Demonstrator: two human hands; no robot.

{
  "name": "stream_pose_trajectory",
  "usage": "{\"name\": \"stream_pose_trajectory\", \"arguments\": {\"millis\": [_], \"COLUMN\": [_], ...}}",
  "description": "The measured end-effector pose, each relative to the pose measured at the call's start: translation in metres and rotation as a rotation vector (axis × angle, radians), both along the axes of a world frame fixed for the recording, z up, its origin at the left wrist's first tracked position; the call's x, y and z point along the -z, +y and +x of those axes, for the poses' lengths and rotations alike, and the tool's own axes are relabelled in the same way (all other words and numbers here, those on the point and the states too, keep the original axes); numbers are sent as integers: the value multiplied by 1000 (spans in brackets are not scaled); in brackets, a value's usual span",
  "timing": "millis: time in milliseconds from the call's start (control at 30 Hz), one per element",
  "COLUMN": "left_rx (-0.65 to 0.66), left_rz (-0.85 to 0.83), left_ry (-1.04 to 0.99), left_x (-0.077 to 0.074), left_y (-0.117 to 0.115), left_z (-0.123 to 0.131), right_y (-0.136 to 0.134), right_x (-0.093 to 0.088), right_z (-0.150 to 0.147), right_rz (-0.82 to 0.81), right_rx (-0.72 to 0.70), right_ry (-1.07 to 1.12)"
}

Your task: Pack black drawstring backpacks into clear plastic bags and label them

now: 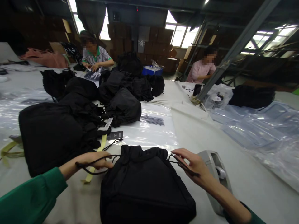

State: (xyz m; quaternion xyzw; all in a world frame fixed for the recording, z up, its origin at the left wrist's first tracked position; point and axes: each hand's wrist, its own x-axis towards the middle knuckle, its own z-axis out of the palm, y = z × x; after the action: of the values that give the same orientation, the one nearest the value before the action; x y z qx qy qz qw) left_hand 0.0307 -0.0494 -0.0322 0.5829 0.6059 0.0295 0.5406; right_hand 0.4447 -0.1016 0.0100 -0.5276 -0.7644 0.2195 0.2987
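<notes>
In the head view a black drawstring bag (147,183) lies at the front of the table, its gathered mouth facing away from me. My left hand (99,160) is at the left of the mouth, fingers curled, with a black drawstring cord (93,171) looped across it. On the other side, my right hand (191,165) has the opposite cord (184,166) between thumb and fingers, its fingertips near the bag's right top corner. A black hang tag (115,135) and a white barcode tag (106,124) lie just beyond my left hand.
Several black bags (60,133) are heaped at left and centre. Clear plastic bags (161,133) lie behind, more plastic (263,124) at right. A grey tape dispenser (210,158) stands by my right hand. A metal post (238,40) slants at right. Two co-workers sit beyond.
</notes>
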Motion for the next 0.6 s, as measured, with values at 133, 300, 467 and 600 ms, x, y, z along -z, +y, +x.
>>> {"name": "stream_pose_trajectory", "arguments": {"millis": [133, 300, 467, 600], "left_rx": [124, 383, 658, 590], "left_rz": [289, 733, 670, 617], "left_ry": [421, 151, -5, 23], "left_x": [-60, -70, -13, 15], "left_y": [20, 12, 31, 48], "left_z": [-28, 50, 127, 139], "right_y": [34, 50, 65, 76], "right_x": [-8, 11, 38, 58], "right_z": [-43, -61, -63, -55], "right_rz": [155, -99, -172, -192], "right_rx": [-170, -379, -402, -250], "right_ry": [-3, -200, -283, -305]}}
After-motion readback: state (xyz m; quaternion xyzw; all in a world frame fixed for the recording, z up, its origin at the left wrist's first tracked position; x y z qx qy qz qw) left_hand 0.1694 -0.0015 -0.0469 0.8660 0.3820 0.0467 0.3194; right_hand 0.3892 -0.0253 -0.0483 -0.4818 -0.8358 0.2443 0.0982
